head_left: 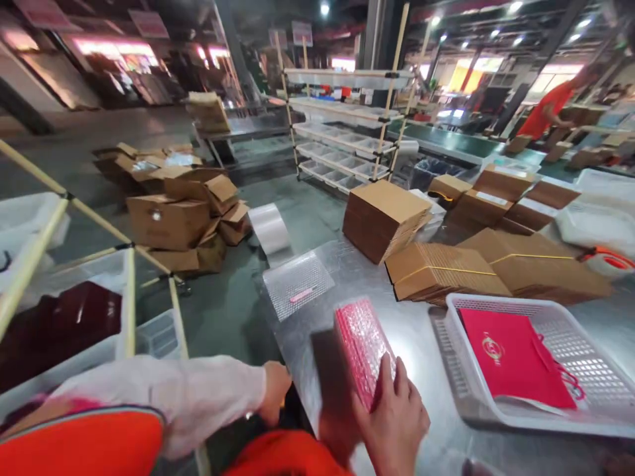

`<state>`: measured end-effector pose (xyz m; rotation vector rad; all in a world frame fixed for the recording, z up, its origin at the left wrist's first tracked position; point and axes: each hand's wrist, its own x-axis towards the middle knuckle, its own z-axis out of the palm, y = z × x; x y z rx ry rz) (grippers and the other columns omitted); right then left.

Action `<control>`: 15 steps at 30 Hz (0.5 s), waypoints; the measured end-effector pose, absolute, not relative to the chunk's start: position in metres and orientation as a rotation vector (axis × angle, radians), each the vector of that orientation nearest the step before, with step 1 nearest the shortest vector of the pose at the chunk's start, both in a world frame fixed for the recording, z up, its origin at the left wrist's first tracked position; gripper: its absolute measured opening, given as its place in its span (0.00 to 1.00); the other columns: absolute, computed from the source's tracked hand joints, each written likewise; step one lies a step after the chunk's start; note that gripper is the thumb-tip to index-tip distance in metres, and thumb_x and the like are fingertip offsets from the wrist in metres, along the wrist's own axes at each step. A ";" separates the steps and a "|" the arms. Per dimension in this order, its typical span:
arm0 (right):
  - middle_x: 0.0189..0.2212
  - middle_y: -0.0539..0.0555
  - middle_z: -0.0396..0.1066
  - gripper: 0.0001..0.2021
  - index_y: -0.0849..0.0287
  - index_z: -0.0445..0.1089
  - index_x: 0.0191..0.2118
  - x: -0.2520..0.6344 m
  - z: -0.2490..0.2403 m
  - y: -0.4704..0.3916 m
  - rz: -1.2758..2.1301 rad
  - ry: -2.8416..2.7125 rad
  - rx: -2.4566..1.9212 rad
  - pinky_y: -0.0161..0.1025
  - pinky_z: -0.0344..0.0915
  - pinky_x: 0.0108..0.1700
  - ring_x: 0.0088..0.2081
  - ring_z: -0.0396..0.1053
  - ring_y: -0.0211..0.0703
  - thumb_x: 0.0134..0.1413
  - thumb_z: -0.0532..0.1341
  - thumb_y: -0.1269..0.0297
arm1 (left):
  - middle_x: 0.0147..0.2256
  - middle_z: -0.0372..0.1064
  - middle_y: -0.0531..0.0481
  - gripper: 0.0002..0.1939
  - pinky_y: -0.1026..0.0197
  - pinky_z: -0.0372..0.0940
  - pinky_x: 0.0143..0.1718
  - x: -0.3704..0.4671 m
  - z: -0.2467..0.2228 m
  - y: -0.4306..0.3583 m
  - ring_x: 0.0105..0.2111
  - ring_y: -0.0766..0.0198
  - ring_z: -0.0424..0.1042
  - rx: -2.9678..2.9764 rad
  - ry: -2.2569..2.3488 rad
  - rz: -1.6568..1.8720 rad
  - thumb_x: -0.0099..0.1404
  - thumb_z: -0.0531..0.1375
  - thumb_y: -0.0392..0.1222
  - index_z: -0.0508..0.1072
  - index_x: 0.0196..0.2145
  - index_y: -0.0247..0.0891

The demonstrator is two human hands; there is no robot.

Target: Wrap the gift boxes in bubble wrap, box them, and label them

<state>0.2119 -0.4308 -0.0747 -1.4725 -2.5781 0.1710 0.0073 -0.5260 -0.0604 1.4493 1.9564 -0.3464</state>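
Note:
My right hand [394, 416] grips the near end of a pink box in bubble wrap [364, 347], thumb on its left side and fingers over the top. The box lies on the metal table [421, 344]. Beside the table's left edge is my left hand [274, 393], its fingers curled down. A small yellow bit shows under it, too little to name. Farther up the table lies a sheet of bubble wrap [278, 291] with a slim pink-and-white item [302, 295] on it. To the right, a white plastic basket [461, 370] holds a red gift bag [516, 357] with cord handles.
Stacks of flattened cardboard boxes [446, 271] and an upright carton stack [387, 211] line the table's far side. A tape dispenser [608, 260] sits at far right. Cartons [171, 221] pile on the floor at left, near a bin rack [129, 297]. A person [550, 109] works in the background.

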 end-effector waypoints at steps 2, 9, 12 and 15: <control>0.63 0.73 0.56 0.38 0.62 0.58 0.66 0.203 -0.072 -0.426 0.108 -2.634 -1.478 0.68 0.57 0.53 0.55 0.64 0.74 0.50 0.64 0.54 | 0.32 0.77 0.31 0.15 0.42 0.72 0.39 -0.011 -0.062 -0.515 0.37 0.34 0.77 1.419 2.040 -0.458 0.42 0.68 0.38 0.81 0.31 0.33; 0.61 0.80 0.57 0.47 0.67 0.53 0.67 0.157 -0.077 -0.406 -0.097 -2.639 -1.443 0.70 0.56 0.52 0.53 0.63 0.79 0.42 0.68 0.55 | 0.54 0.65 0.22 0.34 0.39 0.64 0.52 -0.084 -0.076 -0.362 0.54 0.36 0.69 1.531 2.292 -0.034 0.64 0.57 0.34 0.56 0.66 0.29; 0.58 0.75 0.62 0.47 0.61 0.46 0.70 0.159 -0.096 -0.405 -0.118 -2.584 -1.430 0.64 0.62 0.46 0.48 0.68 0.72 0.45 0.63 0.58 | 0.55 0.66 0.28 0.32 0.41 0.63 0.54 -0.084 -0.094 -0.286 0.54 0.41 0.68 1.581 2.182 0.154 0.65 0.58 0.33 0.58 0.66 0.32; 0.57 0.71 0.65 0.51 0.53 0.41 0.72 0.172 -0.112 -0.395 -0.102 -2.553 -1.464 0.64 0.64 0.42 0.45 0.69 0.72 0.42 0.64 0.56 | 0.54 0.70 0.35 0.31 0.47 0.65 0.54 -0.076 -0.102 -0.243 0.53 0.48 0.71 1.605 2.048 0.356 0.67 0.60 0.38 0.59 0.65 0.33</control>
